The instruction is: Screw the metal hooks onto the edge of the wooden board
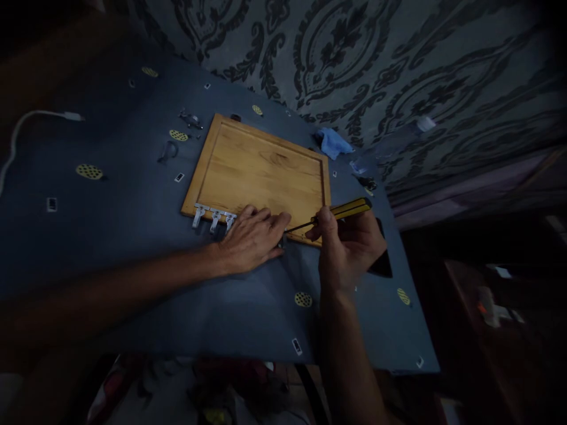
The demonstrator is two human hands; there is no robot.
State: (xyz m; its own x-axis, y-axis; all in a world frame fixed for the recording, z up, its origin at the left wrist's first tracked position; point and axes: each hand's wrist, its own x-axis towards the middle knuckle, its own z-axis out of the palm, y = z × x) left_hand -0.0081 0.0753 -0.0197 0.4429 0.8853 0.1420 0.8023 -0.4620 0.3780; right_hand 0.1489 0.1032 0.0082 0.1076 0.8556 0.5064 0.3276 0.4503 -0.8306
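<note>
A wooden board [261, 168] with a raised frame lies on a blue table [133, 248]. Three small metal hooks [213, 216] stick out from its near edge. My left hand [252, 236] rests at that near edge, fingers curled over a small metal piece that is mostly hidden. My right hand [348, 248] grips a yellow-and-black screwdriver [341, 212], whose thin shaft points left to the spot by my left fingertips.
A crumpled blue cloth [332, 143] lies past the board's far right corner. Small metal parts [191, 120] and yellow dotted stickers [89, 172] are scattered on the table. A white cable [26, 127] runs at the far left. A patterned wall stands behind.
</note>
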